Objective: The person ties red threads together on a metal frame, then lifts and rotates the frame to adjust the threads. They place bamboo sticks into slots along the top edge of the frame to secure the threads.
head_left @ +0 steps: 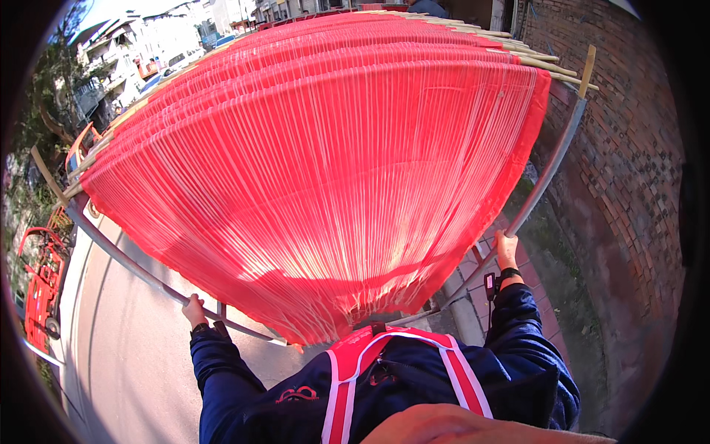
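A large rack fills the space before me, hung with red sheets (325, 177) and many thin pale strands, whose kind I cannot make out. They drape from wooden sticks (536, 62), row behind row. My left hand (194, 311) is closed round the rack's left grey metal pole (126, 259). On the other side, my right hand (506, 249) grips the right metal pole (551, 170). Both poles curve outward and end in wooden tips. The strands hang between my two arms, their lower ends bunched near my chest.
A brick wall (621, 133) runs along the right side, with a tiled strip (529, 277) beside it. Grey pavement (133, 333) lies at the left. Farther left stands a red wheeled machine (44, 285). White buildings (122, 52) and a vehicle (181, 59) are beyond.
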### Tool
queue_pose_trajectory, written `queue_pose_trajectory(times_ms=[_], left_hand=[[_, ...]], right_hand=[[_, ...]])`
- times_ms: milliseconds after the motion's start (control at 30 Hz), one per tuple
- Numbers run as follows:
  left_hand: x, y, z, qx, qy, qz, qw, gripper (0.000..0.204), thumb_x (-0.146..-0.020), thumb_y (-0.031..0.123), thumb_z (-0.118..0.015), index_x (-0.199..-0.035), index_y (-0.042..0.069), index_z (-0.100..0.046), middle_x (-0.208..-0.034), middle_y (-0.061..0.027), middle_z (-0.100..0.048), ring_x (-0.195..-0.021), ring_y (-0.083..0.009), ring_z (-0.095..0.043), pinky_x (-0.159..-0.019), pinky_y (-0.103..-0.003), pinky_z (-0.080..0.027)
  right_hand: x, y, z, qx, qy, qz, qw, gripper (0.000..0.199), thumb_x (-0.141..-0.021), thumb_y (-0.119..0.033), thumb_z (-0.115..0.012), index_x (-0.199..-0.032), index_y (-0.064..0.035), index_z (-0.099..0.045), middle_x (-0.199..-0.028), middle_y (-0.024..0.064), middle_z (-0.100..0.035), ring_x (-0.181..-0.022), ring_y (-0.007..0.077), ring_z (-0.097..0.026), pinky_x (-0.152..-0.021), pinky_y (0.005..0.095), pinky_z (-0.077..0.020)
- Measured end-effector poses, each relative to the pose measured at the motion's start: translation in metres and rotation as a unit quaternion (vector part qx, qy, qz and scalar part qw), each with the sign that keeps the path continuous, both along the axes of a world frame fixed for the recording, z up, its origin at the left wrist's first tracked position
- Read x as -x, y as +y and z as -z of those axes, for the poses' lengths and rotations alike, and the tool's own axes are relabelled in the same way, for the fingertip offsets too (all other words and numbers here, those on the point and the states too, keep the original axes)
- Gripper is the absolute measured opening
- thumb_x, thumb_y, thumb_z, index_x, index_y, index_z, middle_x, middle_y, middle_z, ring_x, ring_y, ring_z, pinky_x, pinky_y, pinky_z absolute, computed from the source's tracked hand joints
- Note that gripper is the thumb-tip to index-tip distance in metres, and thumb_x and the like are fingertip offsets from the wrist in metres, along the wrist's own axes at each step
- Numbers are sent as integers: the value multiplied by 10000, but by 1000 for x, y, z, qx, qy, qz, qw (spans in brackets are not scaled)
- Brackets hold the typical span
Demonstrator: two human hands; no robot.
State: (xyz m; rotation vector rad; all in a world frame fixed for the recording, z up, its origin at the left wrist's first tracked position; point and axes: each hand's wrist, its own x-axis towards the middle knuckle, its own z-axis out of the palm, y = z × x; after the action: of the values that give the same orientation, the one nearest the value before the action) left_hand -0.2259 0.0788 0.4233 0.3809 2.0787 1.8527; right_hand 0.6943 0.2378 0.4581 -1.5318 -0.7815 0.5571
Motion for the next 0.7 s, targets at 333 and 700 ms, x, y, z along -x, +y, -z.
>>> queue_pose_trajectory(times_ms=[333, 700], left_hand=[[-2, -4, 4, -20, 24, 7, 999, 227, -813, 200, -670, -897, -8, -636, -662, -72, -592, -606, -200, -577, -602, -355, -447], [5, 3, 8, -46, -3, 37, 998, 316, -863, 282, -722, -944, -19, -673, -820, -34, -643, -688, -150, -572, -617, -329, -456]], right_hand=[[0, 1, -5, 6, -15, 1, 1000, 203, -777, -173, -627, -622, -57, -566, -555, 36, -549, -496, 159, -537, -503, 323, -416], [0, 12, 3, 29, -23, 26, 999, 194, -799, -185, -642, -650, -74, -589, -564, 28, -568, -492, 153, -532, -472, 317, -395]])
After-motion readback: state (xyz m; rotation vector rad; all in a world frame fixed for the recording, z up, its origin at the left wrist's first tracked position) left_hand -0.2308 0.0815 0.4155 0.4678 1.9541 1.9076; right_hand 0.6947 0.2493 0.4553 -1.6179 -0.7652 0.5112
